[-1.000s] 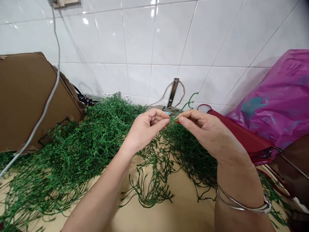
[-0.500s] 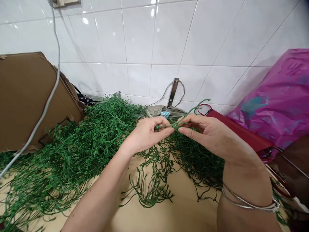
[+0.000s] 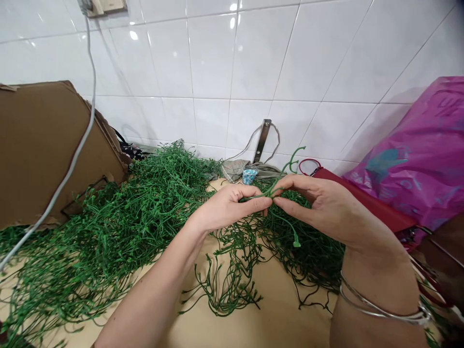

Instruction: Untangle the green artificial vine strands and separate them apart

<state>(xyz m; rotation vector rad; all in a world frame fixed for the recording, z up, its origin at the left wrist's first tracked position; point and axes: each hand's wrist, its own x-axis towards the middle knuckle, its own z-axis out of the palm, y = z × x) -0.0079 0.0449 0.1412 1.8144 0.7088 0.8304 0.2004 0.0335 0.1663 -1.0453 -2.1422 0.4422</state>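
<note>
My left hand (image 3: 239,205) pinches thin green plastic plant stems (image 3: 286,166) between thumb and fingers. Against its fingertips, my right hand (image 3: 308,200) is closed on the same stems, thumb meeting forefinger. Forked tips stick up above the right hand, and one stem hangs below with a pale green end. Left of my hands spreads a big heap of bright green stems (image 3: 145,212). A darker green pile (image 3: 308,246) lies under and behind the right hand. Nearer to me, a small loose bunch (image 3: 232,290) rests on the tan table (image 3: 282,314).
A cardboard box (image 3: 47,154) stands at the left, with a grey cable (image 3: 78,150) hanging before it. By the tiled wall (image 3: 210,63) are a metal strip (image 3: 262,140) and a small blue-white packet (image 3: 249,175). A red bag (image 3: 366,198) and pink plastic bag (image 3: 416,154) sit right.
Both hands have shifted slightly right and down in view, fingertips now closer together. The stems' tips stand more upright, and one stem now dangles below the right hand.
</note>
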